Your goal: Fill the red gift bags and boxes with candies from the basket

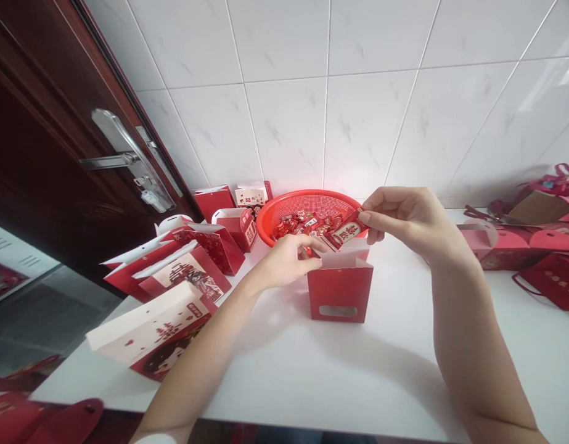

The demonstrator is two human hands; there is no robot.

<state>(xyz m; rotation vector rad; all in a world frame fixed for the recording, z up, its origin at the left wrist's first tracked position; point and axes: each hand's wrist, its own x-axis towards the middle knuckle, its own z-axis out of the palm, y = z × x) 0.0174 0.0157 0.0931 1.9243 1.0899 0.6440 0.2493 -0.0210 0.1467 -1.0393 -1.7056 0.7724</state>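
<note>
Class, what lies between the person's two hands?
In the head view, a red printed packet lies between the left hand and right hand, above the open red paper box.

Matt red card forms the gift box [339, 296], with paler, uncoated-looking paper on its inner flaps. The printed packet [345, 229] is smooth paper with a faint sheen. The wrapped sweets [302, 225] have glossy, foil-like wrappers. The basket [307, 205] is shiny red moulded plastic with a mesh wall. The countertop [284, 370] is smooth white with a soft sheen. The wall tiles [284, 80] are glossy ceramic with grey veining. The door [39, 123] has a polished dark wood finish, and the lever handle [113, 148] is bright metal.
</note>
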